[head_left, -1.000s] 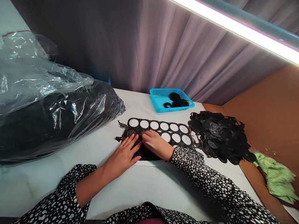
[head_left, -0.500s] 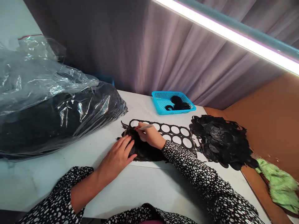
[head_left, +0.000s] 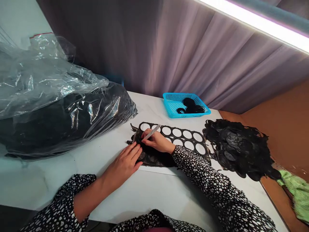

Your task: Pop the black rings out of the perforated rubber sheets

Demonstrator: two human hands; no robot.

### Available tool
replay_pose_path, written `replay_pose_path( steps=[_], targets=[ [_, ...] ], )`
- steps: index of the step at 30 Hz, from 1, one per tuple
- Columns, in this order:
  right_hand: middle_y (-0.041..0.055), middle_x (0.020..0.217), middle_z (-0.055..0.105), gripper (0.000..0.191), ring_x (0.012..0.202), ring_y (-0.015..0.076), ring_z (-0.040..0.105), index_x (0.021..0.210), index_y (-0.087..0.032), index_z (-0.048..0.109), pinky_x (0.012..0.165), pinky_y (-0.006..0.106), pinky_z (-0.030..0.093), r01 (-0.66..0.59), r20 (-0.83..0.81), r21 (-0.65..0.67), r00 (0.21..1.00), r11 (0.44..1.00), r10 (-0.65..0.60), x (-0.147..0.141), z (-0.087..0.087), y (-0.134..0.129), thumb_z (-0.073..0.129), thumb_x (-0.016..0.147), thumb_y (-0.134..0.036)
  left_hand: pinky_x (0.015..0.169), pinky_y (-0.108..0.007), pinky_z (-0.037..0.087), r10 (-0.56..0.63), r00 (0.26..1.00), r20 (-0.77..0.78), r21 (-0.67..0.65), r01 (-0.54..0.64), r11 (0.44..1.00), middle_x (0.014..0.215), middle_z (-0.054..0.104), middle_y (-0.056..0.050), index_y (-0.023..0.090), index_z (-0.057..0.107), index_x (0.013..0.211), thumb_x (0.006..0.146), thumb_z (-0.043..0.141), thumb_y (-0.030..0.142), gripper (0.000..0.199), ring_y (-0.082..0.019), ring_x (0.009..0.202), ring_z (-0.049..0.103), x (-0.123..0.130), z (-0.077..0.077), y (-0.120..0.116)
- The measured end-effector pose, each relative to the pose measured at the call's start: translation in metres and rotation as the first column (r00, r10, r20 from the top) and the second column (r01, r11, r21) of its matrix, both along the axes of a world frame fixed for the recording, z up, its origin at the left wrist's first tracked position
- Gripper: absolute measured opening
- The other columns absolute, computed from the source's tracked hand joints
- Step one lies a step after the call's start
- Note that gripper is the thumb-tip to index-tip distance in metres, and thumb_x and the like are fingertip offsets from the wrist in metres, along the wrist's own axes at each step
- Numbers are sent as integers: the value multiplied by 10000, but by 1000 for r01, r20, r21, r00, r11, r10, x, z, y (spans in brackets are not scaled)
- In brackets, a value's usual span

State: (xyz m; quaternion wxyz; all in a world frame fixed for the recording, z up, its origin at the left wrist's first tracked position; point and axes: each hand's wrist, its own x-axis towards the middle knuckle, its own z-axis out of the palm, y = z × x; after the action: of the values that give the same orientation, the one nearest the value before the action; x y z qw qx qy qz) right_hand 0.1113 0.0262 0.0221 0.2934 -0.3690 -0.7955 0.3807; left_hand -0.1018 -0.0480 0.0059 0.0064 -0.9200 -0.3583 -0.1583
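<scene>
A black rubbery sheet with rows of round openings lies on white paper. White circles show through its far rows; the near row still has black discs in it. My left hand rests flat on the sheet's left end, fingers stretched out. In my right hand is a slim silver tool, gripped between thumb and fingers, its back end slanting up to the right. Its tip is hidden low among the fingers at the sheet's left part, close to my left fingertips.
Behind the sheet stands a blue mesh basket with black rings and discs inside. A heap of thin black discs lies to the right. On the left bulges a large clear plastic bag of dark material. A green cloth hangs at far right.
The silver tool has tipped steeper and its back end stands higher. My right hand has turned with it; my left hand stays on the sheet. The whole view has shifted slightly.
</scene>
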Motion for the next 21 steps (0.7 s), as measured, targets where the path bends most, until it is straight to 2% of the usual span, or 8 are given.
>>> replay_pose_path(
  steps=[5,8,11,14,16,17,19,21],
  targets=[
    [29,909,585,107,808,159,550,790,-195,556,753,286,449,-6,-21,-37,1000,999,5,3,-2,3,572,889,-232,1058,-472,461,1,1000,-2,-3,-1,1000,1362,572,-144,100,544,1326,1019,426,333,403,-304,1343,446,0,1,0],
    [33,918,580,120,820,163,548,779,-195,537,759,289,450,-13,4,11,1000,1000,13,3,-2,2,578,892,-209,1060,-471,459,-1,1000,11,-8,1,1000,1364,571,-145,105,543,1329,1017,430,325,398,-300,1342,449,0,0,0],
    [46,905,568,108,816,176,531,813,-197,524,748,298,451,-4,129,146,992,989,-15,-5,-1,-11,543,919,-188,1086,-474,433,-13,1000,19,-4,13,1000,1380,553,-159,99,540,1328,1015,427,329,404,-300,1339,456,-1,-1,1],
    [80,925,581,122,863,212,514,858,-193,530,800,339,447,-67,311,355,949,933,-50,-15,-4,-24,462,952,-156,1093,-472,428,-23,999,42,-30,24,999,1369,558,-159,108,542,1322,1006,443,329,398,-304,1327,472,-2,-2,2],
    [99,944,600,133,880,227,514,895,-185,540,823,357,443,-59,354,434,929,899,-110,-13,-6,-23,433,952,-129,1091,-469,433,-25,997,70,-48,28,998,1352,573,-141,126,547,1318,1002,450,321,384,-299,1330,470,-3,-3,2],
    [103,931,607,137,862,229,520,904,-179,542,807,357,447,13,332,450,926,893,-181,-7,-5,-18,426,948,-121,1091,-469,434,-23,996,82,-47,27,999,1350,575,-134,132,546,1322,1002,449,316,382,-295,1334,466,-3,-4,2],
    [98,874,618,150,806,225,537,893,-174,536,755,346,451,270,211,450,894,851,-396,14,1,-3,405,945,-123,1090,-468,436,-18,996,92,-30,21,999,1354,574,-131,126,534,1339,1007,442,305,389,-287,1337,462,-3,-5,2],
    [89,867,635,155,788,216,564,882,-180,528,743,337,449,512,52,440,805,737,-590,40,13,12,393,956,-162,1087,-464,441,-16,996,88,-20,18,1000,1354,575,-130,120,525,1349,1011,441,297,391,-281,1336,464,-2,-6,3]
  ],
)
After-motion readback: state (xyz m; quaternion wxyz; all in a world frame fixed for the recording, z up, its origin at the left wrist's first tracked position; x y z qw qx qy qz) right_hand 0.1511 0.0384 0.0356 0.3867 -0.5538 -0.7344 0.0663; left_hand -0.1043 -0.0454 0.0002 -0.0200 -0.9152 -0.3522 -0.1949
